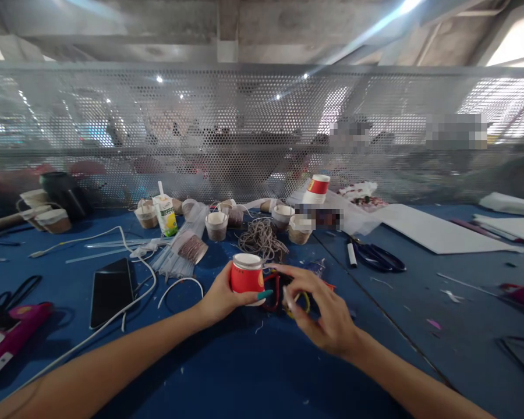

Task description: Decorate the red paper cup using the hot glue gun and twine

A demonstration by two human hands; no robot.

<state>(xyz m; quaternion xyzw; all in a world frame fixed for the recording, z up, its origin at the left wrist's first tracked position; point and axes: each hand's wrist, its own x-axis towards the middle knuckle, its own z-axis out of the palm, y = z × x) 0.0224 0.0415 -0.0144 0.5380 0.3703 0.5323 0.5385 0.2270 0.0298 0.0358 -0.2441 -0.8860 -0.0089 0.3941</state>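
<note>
My left hand [220, 298] grips a red paper cup [247, 277] turned upside down, just above the blue table [227, 372]. My right hand [321, 308] is beside the cup on its right, fingers bent, thumb and forefinger pinched at a thin pale string that runs to the cup's top. Under my right hand lie small scissors with red and yellow handles [288, 294], partly hidden. A bundle of brown twine [262, 240] lies just beyond the cup.
Several twine-wrapped cups [217, 226] stand in a row at the back, with a drink carton [165, 214] and a red-and-white cup [317, 188]. A phone [111, 291] and white cable lie left, a glue gun [13, 334] far left, black scissors [378, 256] right, white sheets [436, 233] beyond. A perforated metal screen closes the back.
</note>
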